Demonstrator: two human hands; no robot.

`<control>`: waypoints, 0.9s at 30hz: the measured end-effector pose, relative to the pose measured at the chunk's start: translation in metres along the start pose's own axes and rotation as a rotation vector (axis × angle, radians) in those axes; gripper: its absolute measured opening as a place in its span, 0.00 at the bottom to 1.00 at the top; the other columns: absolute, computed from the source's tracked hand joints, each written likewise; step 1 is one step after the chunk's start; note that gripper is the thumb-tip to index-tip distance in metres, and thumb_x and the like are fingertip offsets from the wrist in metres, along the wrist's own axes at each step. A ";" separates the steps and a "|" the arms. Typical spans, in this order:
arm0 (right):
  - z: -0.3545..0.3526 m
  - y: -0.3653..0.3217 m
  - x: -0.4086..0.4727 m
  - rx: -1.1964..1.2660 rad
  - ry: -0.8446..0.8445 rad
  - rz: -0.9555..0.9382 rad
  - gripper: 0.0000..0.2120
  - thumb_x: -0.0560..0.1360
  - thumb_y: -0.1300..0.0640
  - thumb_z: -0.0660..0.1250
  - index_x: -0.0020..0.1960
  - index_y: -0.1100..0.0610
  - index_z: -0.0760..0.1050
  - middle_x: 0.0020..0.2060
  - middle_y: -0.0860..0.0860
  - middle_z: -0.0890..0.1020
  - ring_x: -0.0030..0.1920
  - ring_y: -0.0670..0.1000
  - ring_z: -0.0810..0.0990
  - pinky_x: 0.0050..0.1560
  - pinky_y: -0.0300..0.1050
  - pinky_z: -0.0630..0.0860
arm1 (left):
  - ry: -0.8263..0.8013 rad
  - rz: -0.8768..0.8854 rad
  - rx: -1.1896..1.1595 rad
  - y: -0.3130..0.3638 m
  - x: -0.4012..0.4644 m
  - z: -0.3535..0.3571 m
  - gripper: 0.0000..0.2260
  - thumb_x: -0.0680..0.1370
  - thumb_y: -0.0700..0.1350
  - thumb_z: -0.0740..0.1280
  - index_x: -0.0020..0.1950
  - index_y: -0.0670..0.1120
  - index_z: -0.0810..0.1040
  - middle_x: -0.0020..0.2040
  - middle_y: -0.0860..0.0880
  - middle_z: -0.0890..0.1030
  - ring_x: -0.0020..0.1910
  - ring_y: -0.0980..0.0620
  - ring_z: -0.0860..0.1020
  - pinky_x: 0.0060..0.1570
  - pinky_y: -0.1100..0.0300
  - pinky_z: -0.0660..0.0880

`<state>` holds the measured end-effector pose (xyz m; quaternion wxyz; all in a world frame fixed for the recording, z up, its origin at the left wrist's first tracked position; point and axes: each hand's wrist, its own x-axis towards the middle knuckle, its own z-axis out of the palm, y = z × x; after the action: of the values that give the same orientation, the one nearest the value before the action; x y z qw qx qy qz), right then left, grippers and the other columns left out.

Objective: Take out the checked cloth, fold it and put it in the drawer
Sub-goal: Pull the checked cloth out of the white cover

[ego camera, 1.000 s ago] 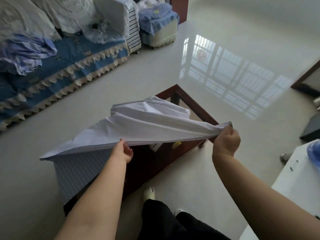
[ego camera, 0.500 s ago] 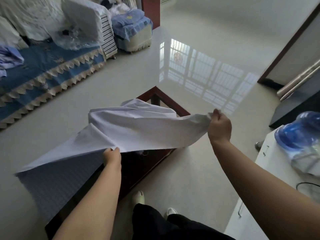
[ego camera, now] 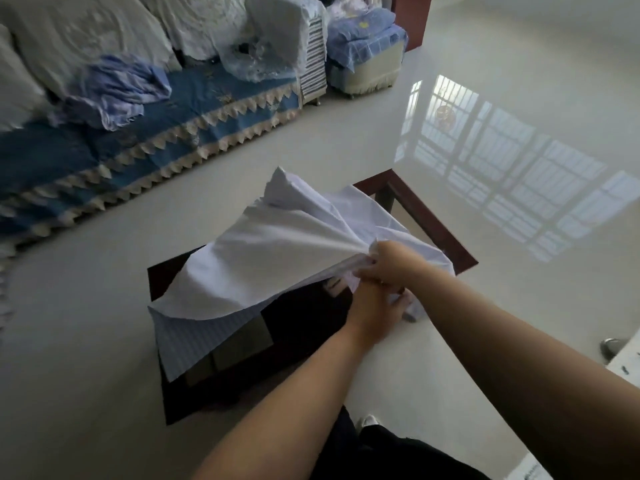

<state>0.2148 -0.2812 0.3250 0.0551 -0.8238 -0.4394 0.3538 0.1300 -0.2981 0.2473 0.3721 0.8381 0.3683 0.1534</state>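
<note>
The pale checked cloth (ego camera: 277, 258) hangs bunched over a dark wooden coffee table (ego camera: 429, 220). Its lower left corner droops and shows fine checks on the underside. My right hand (ego camera: 391, 261) pinches the gathered edge of the cloth at the right. My left hand (ego camera: 375, 310) sits directly under the right hand, fingers closed on the same gathered edge. The two hands touch. No drawer is in view.
A sofa (ego camera: 138, 133) with a blue cover and crumpled bedding runs along the back left. A footstool (ego camera: 367, 60) with blue fabric stands behind it. Glossy pale floor (ego camera: 485, 133) surrounds the table. A white surface (ego camera: 627, 362) edges in at the far right.
My left hand has moved right and joined my right hand, bringing two edges of the cloth together. The cloth, stretched wide before, is now doubled over and bunched.
</note>
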 end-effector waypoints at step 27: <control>-0.038 0.121 -0.027 0.356 0.184 0.093 0.08 0.67 0.51 0.76 0.37 0.52 0.78 0.38 0.51 0.80 0.44 0.54 0.79 0.44 0.44 0.71 | 0.388 -1.444 -1.258 -0.137 0.004 -0.070 0.30 0.78 0.60 0.61 0.75 0.47 0.60 0.75 0.43 0.62 0.74 0.39 0.61 0.70 0.40 0.62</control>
<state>0.3115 -0.3670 0.3192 0.2234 -0.8492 -0.3248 0.3513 0.0266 -0.1975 0.1943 0.6888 0.0196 0.6987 0.1925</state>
